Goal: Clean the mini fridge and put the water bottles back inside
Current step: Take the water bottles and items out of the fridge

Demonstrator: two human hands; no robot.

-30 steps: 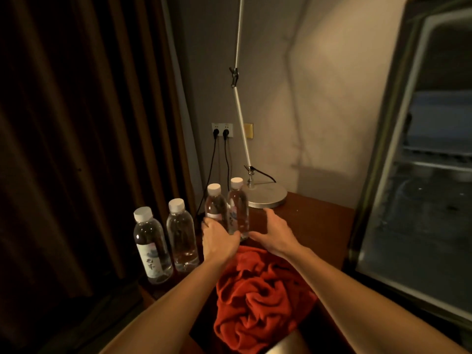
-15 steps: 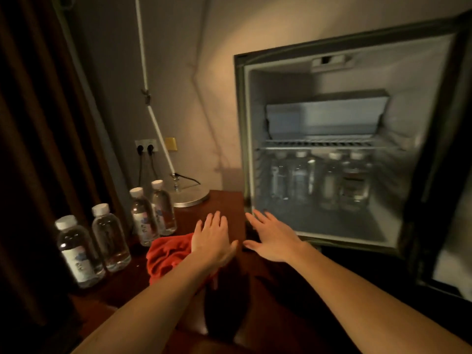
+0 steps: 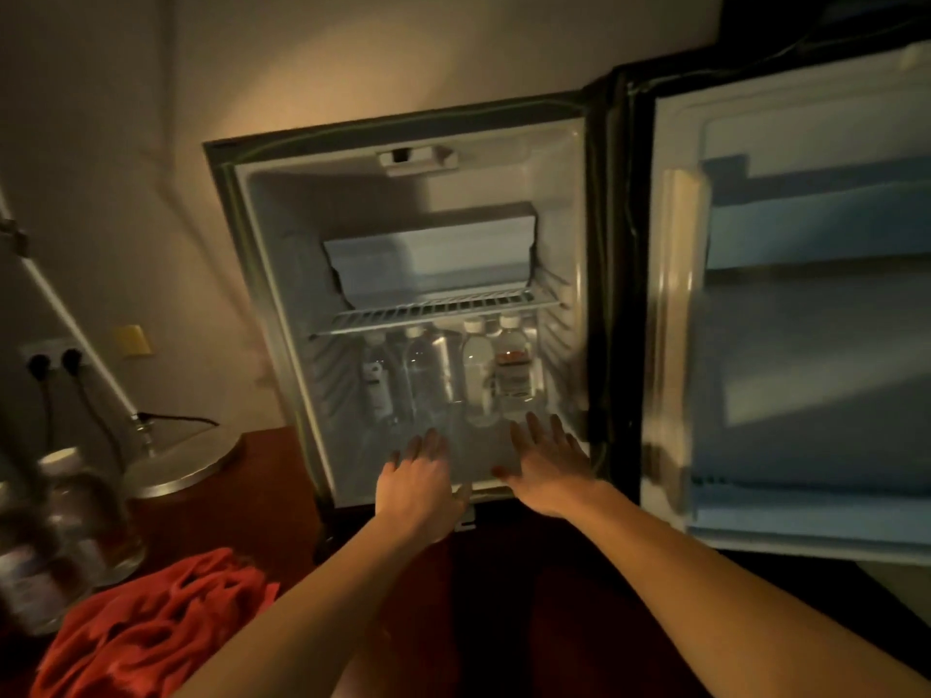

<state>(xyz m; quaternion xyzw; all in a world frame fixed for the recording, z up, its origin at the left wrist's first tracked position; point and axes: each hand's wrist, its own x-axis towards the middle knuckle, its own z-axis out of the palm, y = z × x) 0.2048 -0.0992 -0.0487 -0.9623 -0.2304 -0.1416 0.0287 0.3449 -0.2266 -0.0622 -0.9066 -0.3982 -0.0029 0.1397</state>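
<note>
The mini fridge (image 3: 262,274) stands open on the wooden table, its door (image 3: 806,319) swung out to the right. Several water bottles (image 3: 478,380) stand in a row at the back of its floor, under a wire shelf (image 3: 443,309). My left hand (image 3: 420,476) and my right hand (image 3: 546,458) reach over the fridge's front lip, both with fingers straight and holding nothing. They are in front of the bottles, apart from them. A crumpled red cloth (image 3: 151,632) lies on the table at the lower left. More water bottles (image 3: 75,516) stand blurred at the left edge.
A desk lamp's round metal base (image 3: 186,460) sits on the table left of the fridge, its arm rising to the upper left. Two plugs sit in a wall socket (image 3: 50,357) behind it. A small freezer box (image 3: 433,259) hangs above the wire shelf.
My view swung right from the table bottles and cloth to the open fridge. Both hands left the cloth area and moved forward into the fridge opening, staying open and empty.
</note>
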